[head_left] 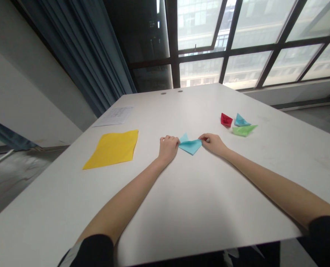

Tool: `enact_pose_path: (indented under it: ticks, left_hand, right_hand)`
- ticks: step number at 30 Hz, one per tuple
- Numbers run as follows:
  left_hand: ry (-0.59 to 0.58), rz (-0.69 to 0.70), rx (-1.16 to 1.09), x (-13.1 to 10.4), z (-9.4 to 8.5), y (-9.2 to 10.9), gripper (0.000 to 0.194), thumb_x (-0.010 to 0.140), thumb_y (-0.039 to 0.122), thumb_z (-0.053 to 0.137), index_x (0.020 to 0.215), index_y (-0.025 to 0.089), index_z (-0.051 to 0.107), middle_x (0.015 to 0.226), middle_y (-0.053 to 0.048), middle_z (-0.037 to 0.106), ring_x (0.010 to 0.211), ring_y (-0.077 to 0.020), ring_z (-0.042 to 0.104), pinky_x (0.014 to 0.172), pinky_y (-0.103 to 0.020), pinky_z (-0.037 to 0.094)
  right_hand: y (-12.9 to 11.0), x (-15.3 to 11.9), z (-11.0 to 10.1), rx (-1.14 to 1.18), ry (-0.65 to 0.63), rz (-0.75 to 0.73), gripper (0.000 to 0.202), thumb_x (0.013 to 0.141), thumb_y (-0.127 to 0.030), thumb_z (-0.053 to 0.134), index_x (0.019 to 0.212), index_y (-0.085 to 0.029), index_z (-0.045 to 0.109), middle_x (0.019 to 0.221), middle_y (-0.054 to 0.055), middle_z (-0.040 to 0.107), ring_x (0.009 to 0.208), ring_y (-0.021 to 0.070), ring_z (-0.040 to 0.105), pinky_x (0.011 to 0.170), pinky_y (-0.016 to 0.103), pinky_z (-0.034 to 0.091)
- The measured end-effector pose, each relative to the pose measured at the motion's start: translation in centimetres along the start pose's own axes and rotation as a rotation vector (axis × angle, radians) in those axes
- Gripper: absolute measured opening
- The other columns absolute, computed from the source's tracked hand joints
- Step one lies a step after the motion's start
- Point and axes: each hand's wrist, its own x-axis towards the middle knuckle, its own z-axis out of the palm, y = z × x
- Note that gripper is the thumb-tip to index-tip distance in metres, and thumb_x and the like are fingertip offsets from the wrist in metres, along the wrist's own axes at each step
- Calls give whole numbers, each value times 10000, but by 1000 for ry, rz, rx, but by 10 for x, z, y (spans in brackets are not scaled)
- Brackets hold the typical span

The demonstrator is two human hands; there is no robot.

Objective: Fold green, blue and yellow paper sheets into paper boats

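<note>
A light blue sheet of folded paper (192, 145) lies at the middle of the white table (165, 207), with a pointed flap standing up at its back and a corner pointing towards me. My left hand (168, 147) pinches its left end, fingers curled. At the opposite end, the thumb and fingertips of my right hand (213, 142) grip the right corner. Both forearms rest along the tabletop.
Yellow paper (112, 149) lies to the left, and a printed sheet (113, 116) sits behind it. Right of my hands stand three folded paper boats: a red one (226, 120), a blue one (241, 120) and a green one (244, 130). Windows and a curtain are beyond the table.
</note>
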Motion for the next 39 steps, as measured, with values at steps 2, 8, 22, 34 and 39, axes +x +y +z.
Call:
enact_pose_path:
  ticks: [2, 8, 22, 34, 39]
  left_hand:
    - [-5, -3, -7, 0, 0, -1, 155, 810, 157, 442, 830, 208, 588, 893, -42, 633, 924, -207, 481, 816, -395, 279]
    - [-11, 20, -60, 0, 2, -3, 176, 744, 111, 467, 824, 201, 594, 872, -33, 628, 891, -200, 505, 781, -363, 333]
    - [-46, 271, -105, 2, 3, -8, 255, 751, 83, 456, 841, 202, 663, 891, -25, 659, 843, -179, 536, 745, -316, 411]
    - [-59, 180, 74, -10, -12, 20, 355, 818, 461, 418, 907, 174, 606, 860, -90, 600, 855, -228, 525, 734, -355, 393]
    - [-87, 174, 45, -11, -12, 22, 400, 800, 506, 435, 999, 197, 591, 924, -96, 580, 908, -232, 506, 760, -355, 394]
  right_hand:
    - [0, 0, -1, 26, -1, 3, 249, 672, -105, 472, 819, -184, 657, 708, 4, 645, 612, 125, 547, 619, 237, 424]
    - [1, -1, -2, 39, -17, -30, 260, 647, -87, 456, 777, -186, 658, 737, 3, 654, 602, 119, 534, 618, 237, 422]
    - [-7, -5, -6, -85, 60, -327, 302, 795, -108, 385, 938, -155, 646, 898, 84, 632, 870, 198, 530, 821, 355, 407]
    - [-27, -12, -4, -132, -155, -547, 255, 847, -310, 439, 960, -212, 645, 922, 76, 648, 891, 198, 550, 811, 364, 389]
    - [-28, -12, -4, -95, -123, -544, 263, 807, -376, 506, 955, -205, 641, 1013, 91, 633, 960, 210, 539, 859, 370, 386]
